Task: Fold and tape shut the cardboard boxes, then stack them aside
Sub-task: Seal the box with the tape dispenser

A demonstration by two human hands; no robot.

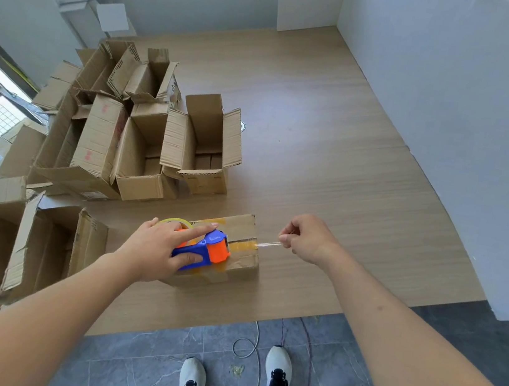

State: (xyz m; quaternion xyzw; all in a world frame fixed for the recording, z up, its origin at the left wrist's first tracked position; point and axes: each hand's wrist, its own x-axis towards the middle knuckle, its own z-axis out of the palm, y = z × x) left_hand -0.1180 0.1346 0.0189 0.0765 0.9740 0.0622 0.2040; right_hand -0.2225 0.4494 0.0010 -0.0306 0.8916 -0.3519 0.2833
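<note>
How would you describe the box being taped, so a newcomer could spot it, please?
On the wooden platform, find the person's hands. The closed box lies under the left hand, carrying a blue-and-orange tape dispenser; unlike the open boxes behind, its flaps are shut.

**Both arms out, hands near the middle**

I see my left arm reaching in from the near left, forearm bare. My left hand (162, 245) lies palm down, index finger stretched straight toward the right, thumb tucked low on the near side, gripping.

My right arm comes in from the near right, wrist bent inward. My right hand (309, 238) is curled, thumb and fingertips pinched together at its left edge. The hands are apart.
</note>
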